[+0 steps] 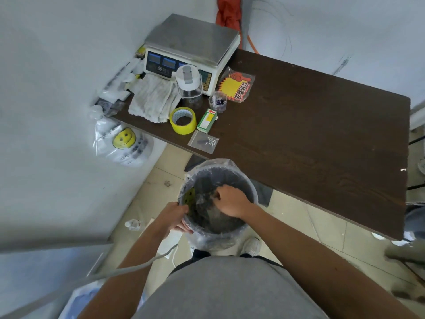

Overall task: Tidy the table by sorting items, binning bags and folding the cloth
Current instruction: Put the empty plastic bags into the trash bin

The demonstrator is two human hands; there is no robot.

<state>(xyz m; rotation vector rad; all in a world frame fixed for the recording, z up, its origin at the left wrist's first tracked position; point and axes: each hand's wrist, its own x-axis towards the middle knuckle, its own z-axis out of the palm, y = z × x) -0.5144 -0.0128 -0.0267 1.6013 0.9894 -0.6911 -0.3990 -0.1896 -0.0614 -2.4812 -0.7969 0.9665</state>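
Clear plastic lines the grey bin (pixel 230 236), which stands on the floor just off the counter (pixel 322 125) edge, at six o'clock from the yellow tape roll (pixel 183 120). The left grip (pixel 173 218) clamps the bin's rim at nine o'clock. The right grip (pixel 232 201) is inside, fingers curled into dark contents; whether they pinch anything cannot be told. The white cloth (pixel 154 97) lies folded at the tape's eleven o'clock.

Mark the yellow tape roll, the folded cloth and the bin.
yellow tape roll (pixel 184 129), head view, outer yellow band
folded cloth (pixel 154 97), head view, middle of top
bin (pixel 225 174), head view, far inner wall
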